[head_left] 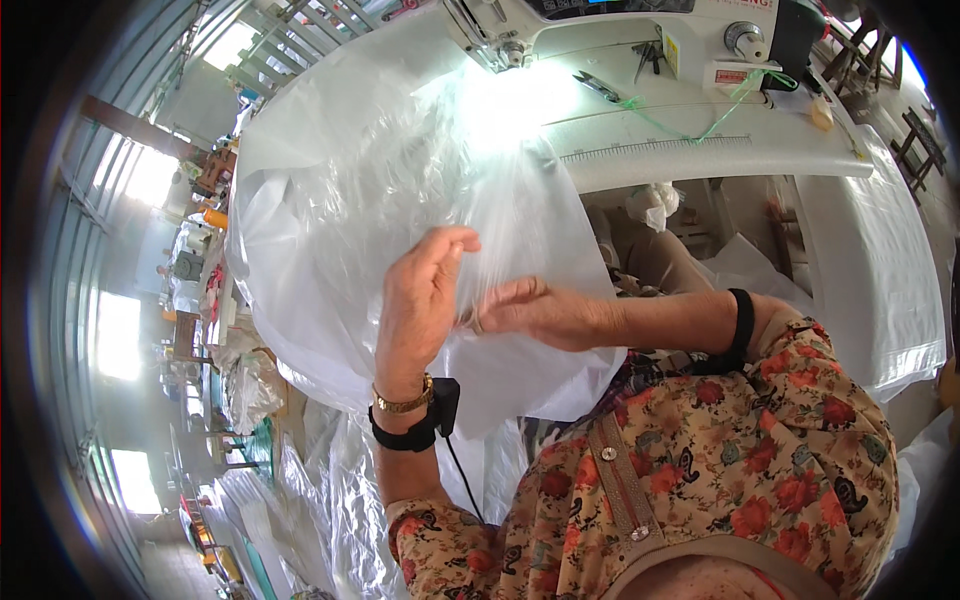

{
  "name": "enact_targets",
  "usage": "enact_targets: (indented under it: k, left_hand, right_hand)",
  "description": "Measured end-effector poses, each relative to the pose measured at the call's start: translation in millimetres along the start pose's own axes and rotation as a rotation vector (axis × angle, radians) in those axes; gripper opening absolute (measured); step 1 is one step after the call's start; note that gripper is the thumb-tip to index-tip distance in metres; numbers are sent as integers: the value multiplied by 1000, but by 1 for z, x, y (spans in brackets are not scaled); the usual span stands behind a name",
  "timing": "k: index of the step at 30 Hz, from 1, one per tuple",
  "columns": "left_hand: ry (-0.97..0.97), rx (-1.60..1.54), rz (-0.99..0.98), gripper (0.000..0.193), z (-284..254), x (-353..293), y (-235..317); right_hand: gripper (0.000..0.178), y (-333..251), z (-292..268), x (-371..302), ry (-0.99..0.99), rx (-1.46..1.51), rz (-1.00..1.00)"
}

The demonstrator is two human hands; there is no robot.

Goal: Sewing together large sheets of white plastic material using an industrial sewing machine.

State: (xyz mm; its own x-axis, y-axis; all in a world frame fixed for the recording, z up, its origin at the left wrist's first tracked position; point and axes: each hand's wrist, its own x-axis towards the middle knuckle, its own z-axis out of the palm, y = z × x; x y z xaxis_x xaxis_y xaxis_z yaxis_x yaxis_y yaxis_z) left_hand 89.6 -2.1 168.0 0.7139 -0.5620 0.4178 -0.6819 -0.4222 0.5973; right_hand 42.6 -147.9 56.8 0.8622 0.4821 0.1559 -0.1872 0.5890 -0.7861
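Observation:
A large sheet of clear plastic (pixel 330 235) spreads over the sewing machine's table and hangs toward my lap. Its gathered folds run from the bright patch under the sewing machine head (pixel 515 45) down to my hands. My left hand (pixel 425 295) is over these folds, its fingers loosely bent and apart, with no plastic visibly gripped. Just to its right, my right hand (pixel 530 312) comes in from the side with its fingers closed on the plastic; the fingertips are partly hidden. Glare hides the needle area.
Thread snips (pixel 597 87) and a green thread (pixel 712 128) lie on the machine bed, right of the lamp glow. More plastic sheeting (pixel 875 270) hangs at the right edge. A black device with a cable (pixel 447 405) sits on my left wrist. Cluttered benches stand at the far left.

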Motion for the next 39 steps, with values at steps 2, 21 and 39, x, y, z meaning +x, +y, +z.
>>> enact_targets:
  k: [2, 21, 39]
  left_hand:
    - [-148, 96, -119, 19, 9, -14, -21]
    - [-210, -256, -474, 26, 33, -72, -10]
    - [-88, -464, -457, 13, 78, -85, 4]
  right_hand:
    - [17, -2, 7, -12, -149, 34, -6]
    - [17, 4, 26, -53, -159, -944, -62]
    - [29, -21, -48, -105, 690, -1238, 140]
